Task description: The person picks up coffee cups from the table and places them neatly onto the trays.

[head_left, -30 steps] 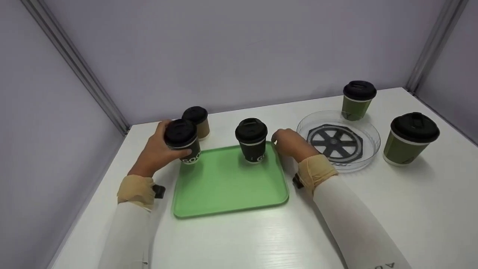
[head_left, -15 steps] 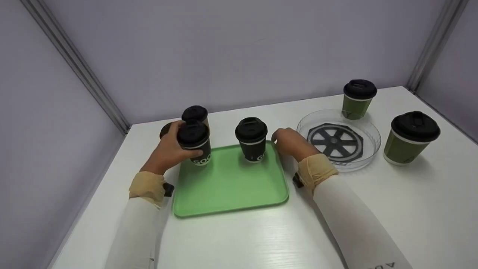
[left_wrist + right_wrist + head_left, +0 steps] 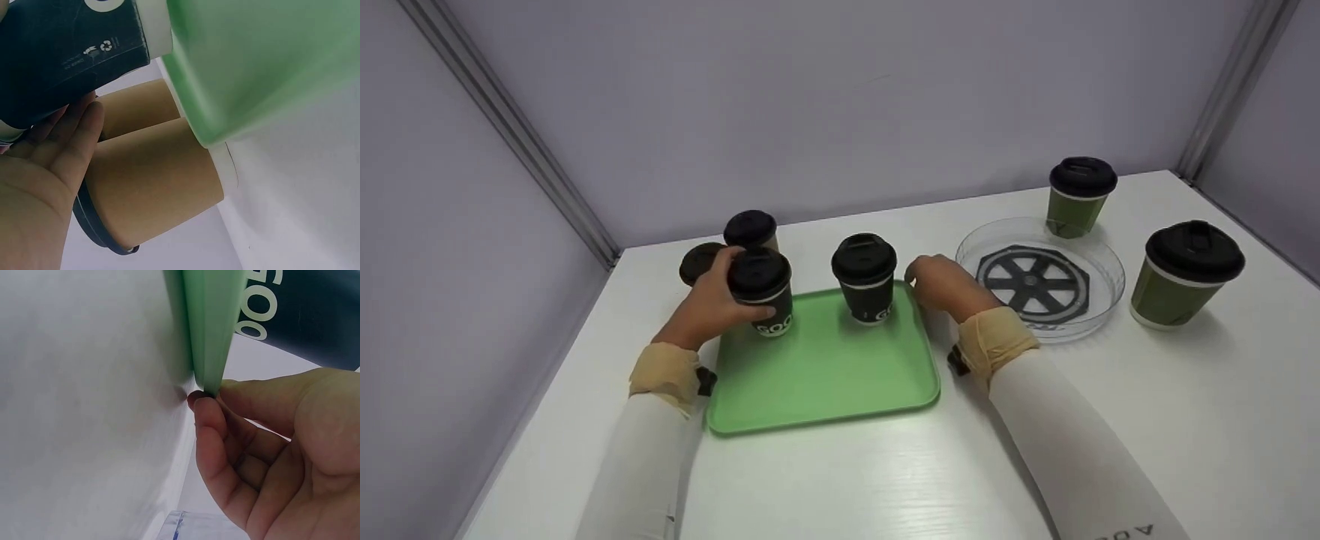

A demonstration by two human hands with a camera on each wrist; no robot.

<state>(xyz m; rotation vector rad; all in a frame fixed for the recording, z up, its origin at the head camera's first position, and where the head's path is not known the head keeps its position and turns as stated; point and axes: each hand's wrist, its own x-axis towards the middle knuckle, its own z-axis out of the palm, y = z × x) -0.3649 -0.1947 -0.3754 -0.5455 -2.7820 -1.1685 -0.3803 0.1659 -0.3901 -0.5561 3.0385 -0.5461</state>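
Observation:
My left hand (image 3: 711, 306) grips a dark paper coffee cup (image 3: 775, 315) with a black lid, fingers round its far side and thumb across its front. The cup stands upright over the back left part of the green tray (image 3: 823, 375). Its white base shows close to the tray in the left wrist view. A second dark coffee cup (image 3: 870, 296) stands on the tray toward the back right. At the tray's far right corner my right hand (image 3: 946, 287) pinches the rim; in the right wrist view the thumb (image 3: 259, 396) and curled fingers meet at that edge.
Two brown lidded cups (image 3: 154, 185) stand just behind and left of the tray, partly hidden by my left hand. To the right sits a clear round dish (image 3: 1110, 300) with a dark spoked pattern. Two green cups (image 3: 1174, 300) stand beyond it, and a wall rises behind the table.
My left hand has carried the dark cup rightward, from the tray's left edge to over the tray. The brown cup at far left has come into view. My right hand stays at the tray corner.

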